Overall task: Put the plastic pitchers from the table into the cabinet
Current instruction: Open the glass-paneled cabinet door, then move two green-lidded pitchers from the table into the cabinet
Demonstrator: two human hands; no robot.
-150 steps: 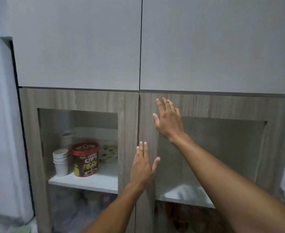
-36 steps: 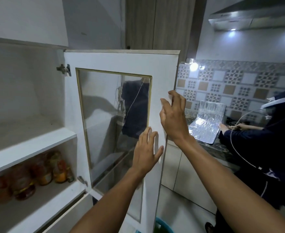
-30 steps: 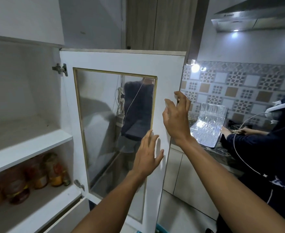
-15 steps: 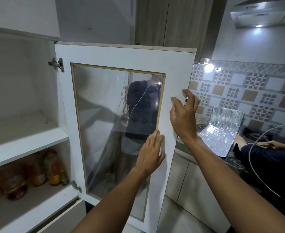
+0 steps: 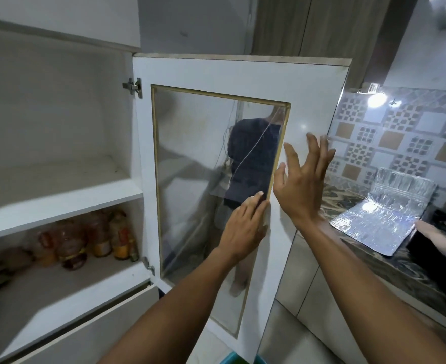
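Cabinet (image 5: 58, 114): white inside, door (image 5: 242, 80) swung open, glass pane framed in gold trim.
Upper shelf (image 5: 58, 198): bare.
Lower shelf: bottles (image 5: 95, 237).
Left hand (image 5: 242, 229): fingers flat on door, holding nothing.
Right hand (image 5: 300, 187): fingers spread wide, just off door edge.
Pitchers: out of view.

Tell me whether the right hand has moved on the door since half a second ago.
Yes. The right hand has let go of the cabinet door's outer edge and sits inward, open, nearer the glass frame.

A home kitchen: patterned square wall tiles (image 5: 411, 132) behind a dark marbled countertop (image 5: 353, 206), crinkled silver foil sheet (image 5: 382, 214) on it, amber bottles (image 5: 85, 240) shelved in a white cabinet (image 5: 58, 203).
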